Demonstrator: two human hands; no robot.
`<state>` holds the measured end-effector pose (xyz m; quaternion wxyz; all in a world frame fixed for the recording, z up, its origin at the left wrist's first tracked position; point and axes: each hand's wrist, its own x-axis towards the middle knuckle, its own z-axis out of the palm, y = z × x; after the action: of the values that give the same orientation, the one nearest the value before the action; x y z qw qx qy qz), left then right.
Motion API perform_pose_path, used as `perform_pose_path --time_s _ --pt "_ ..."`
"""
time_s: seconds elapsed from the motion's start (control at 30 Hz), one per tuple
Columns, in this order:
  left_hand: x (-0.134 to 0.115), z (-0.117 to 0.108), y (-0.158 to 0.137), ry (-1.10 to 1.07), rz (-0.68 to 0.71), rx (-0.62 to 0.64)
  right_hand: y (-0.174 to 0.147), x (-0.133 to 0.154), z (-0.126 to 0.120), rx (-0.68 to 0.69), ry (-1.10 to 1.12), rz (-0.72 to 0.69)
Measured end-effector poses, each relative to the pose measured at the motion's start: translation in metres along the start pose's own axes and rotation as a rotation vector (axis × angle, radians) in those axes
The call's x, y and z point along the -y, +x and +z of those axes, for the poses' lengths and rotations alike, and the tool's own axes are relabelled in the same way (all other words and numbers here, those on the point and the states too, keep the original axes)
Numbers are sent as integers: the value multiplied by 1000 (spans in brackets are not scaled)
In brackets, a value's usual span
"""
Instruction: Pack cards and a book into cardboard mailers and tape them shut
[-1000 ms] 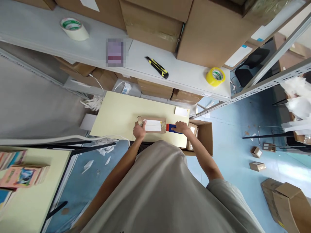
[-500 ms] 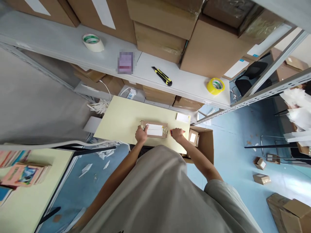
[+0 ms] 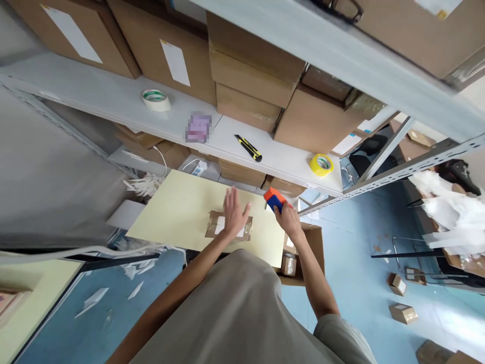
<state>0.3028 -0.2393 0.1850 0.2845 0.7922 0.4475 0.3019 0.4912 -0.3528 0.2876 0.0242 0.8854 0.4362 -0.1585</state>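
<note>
A small flat cardboard parcel (image 3: 210,226) lies on the pale yellow table (image 3: 170,212), with clear tape at its ends and a white label on top. My left hand (image 3: 235,215) is open above it, fingers spread, hiding part of the label. Whether it touches the parcel I cannot tell. To the right, my right hand (image 3: 288,221) is closed round an orange-and-blue block-shaped tool (image 3: 276,199), raised near the table's right edge. Its exact kind does not show.
On the grey shelf (image 3: 223,132) ahead are a white tape roll (image 3: 155,100), a yellow-black utility knife (image 3: 248,147) and a yellow tape roll (image 3: 322,164), with large cartons behind. An open carton (image 3: 313,253) holding small boxes stands right of the table. A metal shelf beam (image 3: 341,60) crosses above.
My left hand has let go of the parcel's left end and opened over its middle. My right hand has lifted the orange-and-blue tool, which now shows more fully. The camera view has shifted.
</note>
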Motion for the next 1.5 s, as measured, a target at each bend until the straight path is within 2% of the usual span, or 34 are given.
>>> perform_pose_path --time_s 0.07,0.13,0.23,0.33,0.47,0.57,0.67,0.7,0.73,0.77,0.83,0.9,0.93,1.0,1.1,1.23,1.33,1.43,1.5 --pt "-43 4 22 -88 254 -24 10 1 -28 -135 30 -67" --pt "-83 5 45 -138 442 -15 23 4 -56 -259 40 -134" --pt "-127 7 74 -161 554 -4 50 12 -92 -386 7 -183" --pt "-149 10 89 -165 574 6 84 20 -117 -429 -78 -160" --pt "-150 17 84 -152 609 13 126 22 -127 -361 -138 -95" --pt "-124 18 68 -132 552 39 137 18 -117 -413 -112 -81" --pt "-66 8 42 -91 336 87 117 16 -85 -594 -37 -51" --pt "-41 2 30 -70 220 99 103 18 -67 -590 -14 -46" --pt "-15 -5 17 -38 80 102 87 21 -47 -527 3 -47" --pt "10 -12 3 6 -69 102 70 25 -25 -405 9 -51" --pt "53 -25 -26 102 -347 113 33 36 22 -53 -14 -60" --pt "80 -35 -53 171 -528 172 -1 49 66 255 -45 -102" --pt "88 -38 -63 192 -580 218 -15 55 84 352 -55 -121" --pt "93 -39 -76 218 -615 312 -35 66 112 419 -60 -126" --pt "91 -38 -79 257 -611 377 -43 76 133 345 -51 -53" --pt "94 -35 -70 301 -600 373 -31 74 143 284 -27 -4" --pt "108 -35 -65 292 -581 332 -18 62 149 284 -24 3" --pt "129 -38 -62 161 -586 294 -8 45 158 294 76 -18" --pt "141 -42 -59 7 -608 296 -4 35 164 296 223 -21"
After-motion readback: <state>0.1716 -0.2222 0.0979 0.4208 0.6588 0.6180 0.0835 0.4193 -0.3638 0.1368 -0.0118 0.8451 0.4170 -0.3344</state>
